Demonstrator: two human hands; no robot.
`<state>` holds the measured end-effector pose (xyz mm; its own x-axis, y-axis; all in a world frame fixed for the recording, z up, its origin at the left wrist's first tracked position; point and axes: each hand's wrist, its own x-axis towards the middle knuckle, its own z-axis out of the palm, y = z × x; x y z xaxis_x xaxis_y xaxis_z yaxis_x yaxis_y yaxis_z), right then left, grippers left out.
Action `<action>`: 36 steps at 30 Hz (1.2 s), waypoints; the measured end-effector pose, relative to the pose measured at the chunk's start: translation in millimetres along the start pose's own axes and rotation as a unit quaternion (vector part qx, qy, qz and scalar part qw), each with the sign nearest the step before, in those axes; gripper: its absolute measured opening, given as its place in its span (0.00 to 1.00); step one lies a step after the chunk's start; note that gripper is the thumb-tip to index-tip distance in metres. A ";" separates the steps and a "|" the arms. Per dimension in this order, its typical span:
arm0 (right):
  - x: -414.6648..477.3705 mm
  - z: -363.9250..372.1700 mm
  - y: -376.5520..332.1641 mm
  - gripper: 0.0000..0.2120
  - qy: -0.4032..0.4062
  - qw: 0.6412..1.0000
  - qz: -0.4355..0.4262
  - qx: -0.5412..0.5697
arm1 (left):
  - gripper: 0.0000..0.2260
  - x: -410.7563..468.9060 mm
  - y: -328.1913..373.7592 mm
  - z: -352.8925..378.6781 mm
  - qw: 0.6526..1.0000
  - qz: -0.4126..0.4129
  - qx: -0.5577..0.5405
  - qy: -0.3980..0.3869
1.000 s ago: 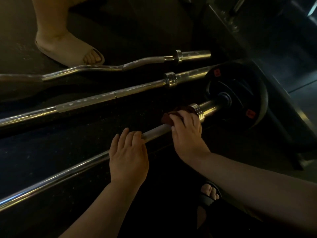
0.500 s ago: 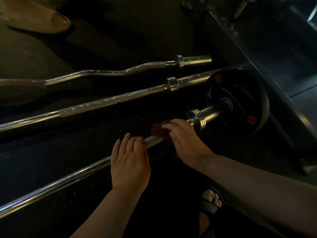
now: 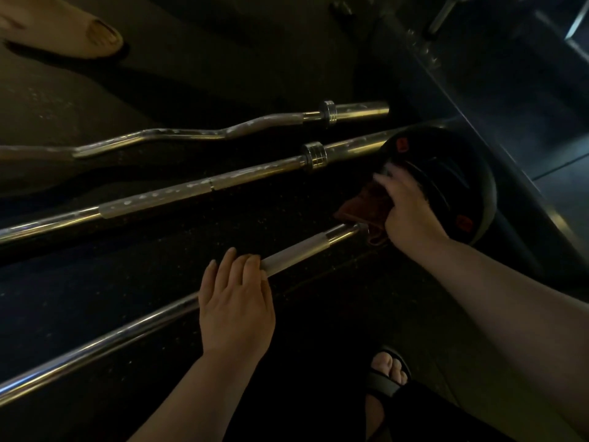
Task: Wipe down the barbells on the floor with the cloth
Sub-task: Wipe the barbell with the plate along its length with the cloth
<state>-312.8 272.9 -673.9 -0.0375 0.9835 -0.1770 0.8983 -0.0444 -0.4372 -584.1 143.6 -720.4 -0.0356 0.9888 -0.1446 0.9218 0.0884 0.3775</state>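
The left hand [image 3: 236, 301] rests on the near bar [image 3: 127, 333], fingers straight and together; the right hand [image 3: 411, 212] clamps its fingers on the cloth [image 3: 366, 205] beside the plate [image 3: 462, 186]. Floor [image 3: 223, 237] shows between bars.

A beige slipper [image 3: 73, 33] stands top left, a black sandal [image 3: 382, 386] at bottom

No legible text, red labels [image 3: 402, 145] on weight plate [image 3: 462, 180] blurred

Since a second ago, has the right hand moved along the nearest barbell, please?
Yes. The right hand, gripping the cloth, has slid along the nearest barbell toward the weight plate and now overlaps it.
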 end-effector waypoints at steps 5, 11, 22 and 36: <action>-2.7 4.9 28.3 0.33 -0.034 0.997 -0.059 -0.031 | 0.26 0.5 -3.2 3.9 1.000 0.009 0.008 0.006; -12.9 15.9 13.6 0.25 0.038 0.997 0.018 0.065 | 0.27 -0.2 -3.1 3.2 1.000 0.009 0.004 0.008; -26.2 25.0 16.1 0.18 0.113 0.987 0.026 0.109 | 0.25 -2.8 -2.4 2.3 1.000 0.018 0.005 0.015; -17.8 8.9 40.7 0.17 0.037 0.997 -0.055 0.032 | 0.26 -0.3 -3.6 4.1 1.000 0.014 0.009 0.015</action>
<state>-279.5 252.0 -696.3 -0.0994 0.9932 -0.0602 0.8607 0.0555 -0.5061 -585.8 142.4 -725.5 -0.0214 0.9940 -0.1071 0.9296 0.0592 0.3639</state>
